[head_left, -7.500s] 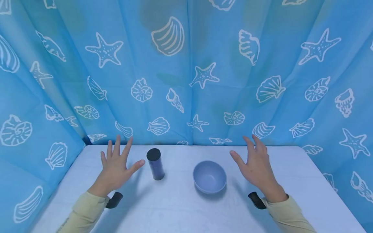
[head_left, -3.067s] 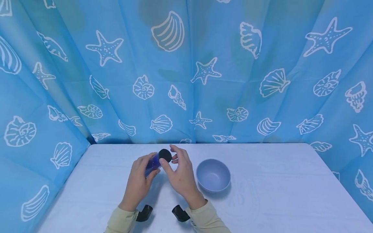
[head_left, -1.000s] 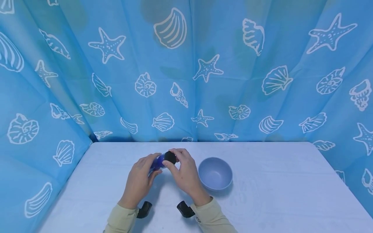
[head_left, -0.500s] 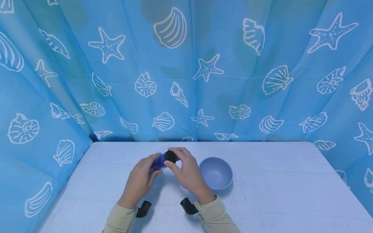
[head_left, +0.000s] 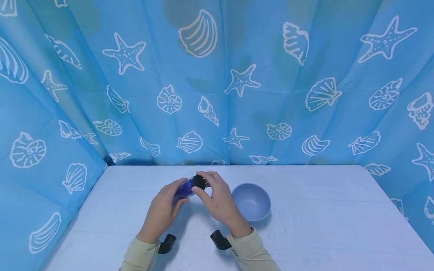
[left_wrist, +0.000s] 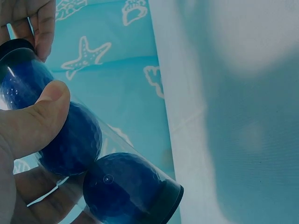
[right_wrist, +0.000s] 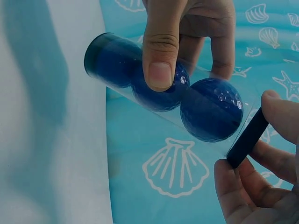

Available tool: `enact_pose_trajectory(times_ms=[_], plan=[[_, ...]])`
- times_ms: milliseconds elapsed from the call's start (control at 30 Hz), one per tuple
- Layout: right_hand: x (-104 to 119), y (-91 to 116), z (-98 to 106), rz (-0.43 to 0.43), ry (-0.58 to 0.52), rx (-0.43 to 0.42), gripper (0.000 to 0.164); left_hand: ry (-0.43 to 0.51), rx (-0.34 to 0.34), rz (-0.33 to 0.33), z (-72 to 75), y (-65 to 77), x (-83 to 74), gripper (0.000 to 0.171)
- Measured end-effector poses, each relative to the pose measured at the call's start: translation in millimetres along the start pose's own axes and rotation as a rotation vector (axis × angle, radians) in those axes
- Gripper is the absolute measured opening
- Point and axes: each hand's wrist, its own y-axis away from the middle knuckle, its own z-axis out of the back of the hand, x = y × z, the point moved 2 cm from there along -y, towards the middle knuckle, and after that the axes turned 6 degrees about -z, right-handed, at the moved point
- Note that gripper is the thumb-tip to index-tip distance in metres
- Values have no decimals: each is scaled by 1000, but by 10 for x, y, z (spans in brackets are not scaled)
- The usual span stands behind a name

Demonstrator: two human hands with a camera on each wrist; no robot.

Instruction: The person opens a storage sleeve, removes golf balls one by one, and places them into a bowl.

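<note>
A clear tube [head_left: 184, 189] with a black cap [head_left: 198, 182] is held tilted above the table, its capped end toward the right. Three dimpled blue balls, one of them this ball [right_wrist: 211, 109], sit in a row inside, as the right wrist view shows. My left hand [head_left: 162, 207] grips the tube round its middle, thumb on one side and fingers on the other. My right hand [head_left: 220, 199] pinches the cap's rim between thumb and fingers. The cap is against the tube's end; how tightly it sits I cannot tell.
A blue-grey bowl [head_left: 251, 202] stands on the white table [head_left: 322, 210], just right of my right hand. A blue curtain [head_left: 264, 75] with white shell and starfish prints hangs behind the table and along both sides.
Earlier, the tube stood upright on the table and my hands were spread apart. My left hand has since lifted and tilted it, and my right hand has closed on the cap, shifting slightly right.
</note>
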Motion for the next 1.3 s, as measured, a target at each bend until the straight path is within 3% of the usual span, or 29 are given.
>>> enact_pose_trajectory(times_ms=[367,867,1067,1300], plan=[[34,-2,33,-23,7,8,47,2,8,46,22,-10,14,58],[33,-10,66,-11,72,-31,45,27,-51,26,41,-12,60,60],[6,-9,64,-63,111,-23,44,31,-69,8,45,-12,69,60],[-31,-3,32,-107,139,-17,43,23,-77,34,56,-9,73,60]])
